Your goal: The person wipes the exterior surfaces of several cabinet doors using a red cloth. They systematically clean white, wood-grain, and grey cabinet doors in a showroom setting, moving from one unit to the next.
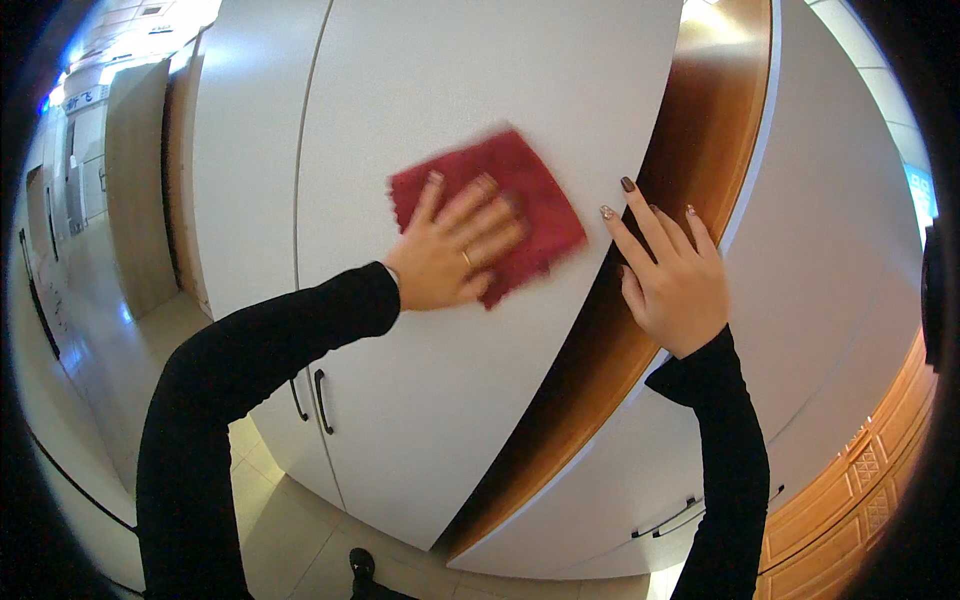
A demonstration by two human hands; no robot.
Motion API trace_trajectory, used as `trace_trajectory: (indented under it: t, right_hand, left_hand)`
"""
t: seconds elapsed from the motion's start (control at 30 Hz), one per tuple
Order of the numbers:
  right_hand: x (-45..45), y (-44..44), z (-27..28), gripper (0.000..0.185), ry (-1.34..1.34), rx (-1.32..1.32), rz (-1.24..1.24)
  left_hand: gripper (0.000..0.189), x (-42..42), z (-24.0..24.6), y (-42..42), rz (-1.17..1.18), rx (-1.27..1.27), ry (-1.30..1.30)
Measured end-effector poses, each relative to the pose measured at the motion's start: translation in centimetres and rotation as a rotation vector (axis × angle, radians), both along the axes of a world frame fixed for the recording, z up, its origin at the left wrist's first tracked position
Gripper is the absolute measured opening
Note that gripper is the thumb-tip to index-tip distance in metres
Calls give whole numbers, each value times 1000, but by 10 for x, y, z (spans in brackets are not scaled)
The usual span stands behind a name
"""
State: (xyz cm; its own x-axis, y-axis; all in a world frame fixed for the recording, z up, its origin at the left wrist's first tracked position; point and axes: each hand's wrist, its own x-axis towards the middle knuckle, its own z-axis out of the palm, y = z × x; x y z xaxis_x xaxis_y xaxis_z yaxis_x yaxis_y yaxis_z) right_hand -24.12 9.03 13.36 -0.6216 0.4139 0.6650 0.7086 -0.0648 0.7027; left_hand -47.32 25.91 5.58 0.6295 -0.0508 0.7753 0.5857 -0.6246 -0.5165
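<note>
A red cloth (536, 202) lies spread flat against a tall white cabinet door (420, 390). My left hand (454, 251), a ring on one finger, presses on the cloth with its fingers apart; hand and cloth are blurred. To the right, my right hand (667, 277) holds nothing. Its fingers are spread at the right edge of that door, in front of a tall gap with a brown wooden inner panel (712, 127). Whether the fingertips touch the door edge, I cannot tell. Both arms wear black sleeves.
Black handles (322, 401) sit low on the left doors. Further white doors with black handles (667, 517) stand at the right, beside carved wooden panels (862, 472). A corridor opens at the far left. Below are the tiled floor (300, 540) and a black shoe (362, 561).
</note>
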Motion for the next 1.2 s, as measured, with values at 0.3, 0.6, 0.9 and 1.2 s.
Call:
trace_trajectory:
  t: [0.3, 0.6, 0.9, 1.2]
  right_hand:
    - [-2, -2, 1, 52, 4, -14, -29]
    - [2, 2, 0, 49, -16, 0, 17]
    - [1, 0, 3, 53, 2, -9, 23]
    - [3, -2, 4, 57, 1, -2, 27]
  left_hand:
    - [66, -2, 22, 8, -148, 166, 306]
    - [61, -83, 30, 78, 121, -20, -701]
    - [60, -77, -5, 90, 296, -294, -1058]
    - [65, 23, -15, 0, 60, -147, -619]
